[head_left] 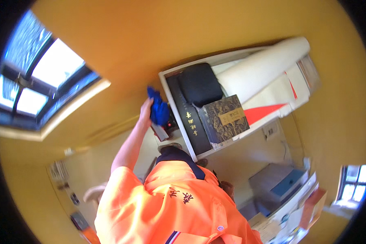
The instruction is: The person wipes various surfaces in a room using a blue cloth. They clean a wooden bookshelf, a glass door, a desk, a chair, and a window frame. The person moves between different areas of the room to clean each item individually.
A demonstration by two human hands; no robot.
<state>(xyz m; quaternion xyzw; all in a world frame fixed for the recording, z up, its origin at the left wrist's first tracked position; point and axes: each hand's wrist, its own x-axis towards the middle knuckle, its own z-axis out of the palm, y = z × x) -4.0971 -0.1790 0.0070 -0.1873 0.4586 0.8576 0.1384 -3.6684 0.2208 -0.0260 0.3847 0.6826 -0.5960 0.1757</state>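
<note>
My left hand [146, 110] is stretched out beside the left end of a white cabinet top [175, 110], its fingers closed on a crumpled blue cloth [160, 113]. The cloth hangs close to the cabinet's side. On that top lie a long flat black case [190, 127] with gold lettering and a rounded black bag [202, 84]. A dark patterned box [225, 120] with a tan label rests beside the bag. Behind them stretches a thick white roll [268, 67]. My right hand is not in view.
A dark-framed window [38, 87] with a pale sill is at the left. Red paper [262, 113] lies on the cabinet top. At lower right are a grey box-shaped object [268, 179] and a cluttered surface with an orange-brown box [313, 208]. A smaller window [355, 183] shows at far right.
</note>
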